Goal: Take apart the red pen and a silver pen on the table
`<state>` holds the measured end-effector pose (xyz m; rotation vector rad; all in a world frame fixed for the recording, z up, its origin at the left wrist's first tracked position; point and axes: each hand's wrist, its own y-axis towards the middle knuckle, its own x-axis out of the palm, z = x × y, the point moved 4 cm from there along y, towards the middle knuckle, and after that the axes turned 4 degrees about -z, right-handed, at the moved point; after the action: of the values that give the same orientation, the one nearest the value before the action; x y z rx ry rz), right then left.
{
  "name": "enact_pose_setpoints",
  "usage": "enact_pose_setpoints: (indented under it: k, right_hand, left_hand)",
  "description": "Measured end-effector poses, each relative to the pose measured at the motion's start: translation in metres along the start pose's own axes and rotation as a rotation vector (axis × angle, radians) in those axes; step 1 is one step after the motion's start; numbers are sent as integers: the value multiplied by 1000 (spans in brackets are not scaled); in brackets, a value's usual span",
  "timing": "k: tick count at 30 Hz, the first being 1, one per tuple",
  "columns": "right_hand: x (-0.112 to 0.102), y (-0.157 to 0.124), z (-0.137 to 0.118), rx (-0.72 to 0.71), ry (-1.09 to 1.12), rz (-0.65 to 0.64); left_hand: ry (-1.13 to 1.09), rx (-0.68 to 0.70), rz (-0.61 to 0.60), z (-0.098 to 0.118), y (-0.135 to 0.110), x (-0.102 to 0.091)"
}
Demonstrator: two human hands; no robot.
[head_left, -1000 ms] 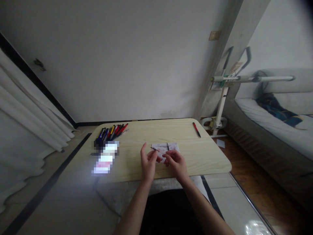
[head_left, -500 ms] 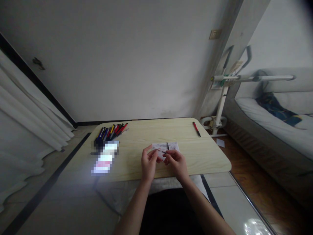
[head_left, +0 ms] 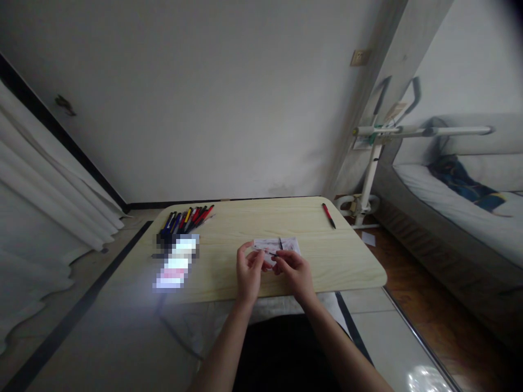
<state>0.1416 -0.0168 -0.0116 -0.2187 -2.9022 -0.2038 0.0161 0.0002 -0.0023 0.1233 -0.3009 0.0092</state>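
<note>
Over a scribbled sheet of white paper (head_left: 289, 243), my two hands meet close together near the table's front edge. My left hand (head_left: 248, 269) is closed, its thumb and fingers pinching one end of a slim pen part (head_left: 270, 253) that looks like a refill. The fingertips of my right hand (head_left: 295, 268) pinch its dark end. Fingers hide much of it, so I cannot tell whether it is one piece or two. A thin dark pen piece (head_left: 280, 243) lies on the paper just beyond my right hand.
On the pale wooden table (head_left: 245, 218), several pens and markers (head_left: 188, 219) are heaped at the back left. A lit, blurred-out screen (head_left: 176, 264) sits in front of them. A red-and-black pen (head_left: 328, 215) lies at the back right. The wall (head_left: 229, 109) rises behind.
Almost nothing differs. Both hands stay in the same place with the same pinch, and the objects on the table have not moved.
</note>
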Motion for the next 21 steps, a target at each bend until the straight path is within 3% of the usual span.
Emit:
enact_pose_setpoints:
  k: [15,21]
  right_hand:
    - [-1,1,4,2,-7,2]
    - [-1,1,5,9,-22,-17]
  left_hand:
    - [10,-15,20,-1,0,-3]
    - [45,-31,-75,0,0,1]
